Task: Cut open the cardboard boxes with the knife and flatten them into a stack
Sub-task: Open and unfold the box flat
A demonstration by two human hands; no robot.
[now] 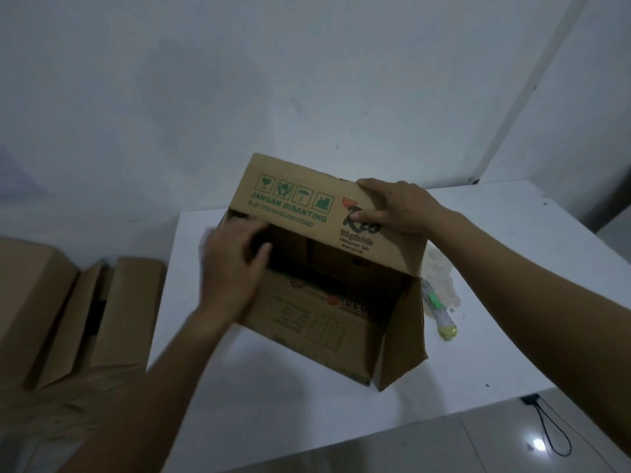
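Observation:
A brown cardboard box (327, 302) with green handling symbols and a "Rio" logo stands on the white table (478, 353) with its top flaps open. My right hand (392, 206) grips the raised far flap, thumb on the printed face. My left hand (232, 268) is at the box's left edge, blurred, with its fingers reaching over the rim into the opening. The knife (440, 312), a cutter with a yellow-green handle, lies on the table just right of the box, partly hidden by a side flap.
More cardboard boxes (85, 315) stand on the floor to the left of the table. A pale stain or crumpled patch (440, 271) marks the table behind the knife. A black cord (549, 435) lies on the tiled floor at lower right. A wall runs behind.

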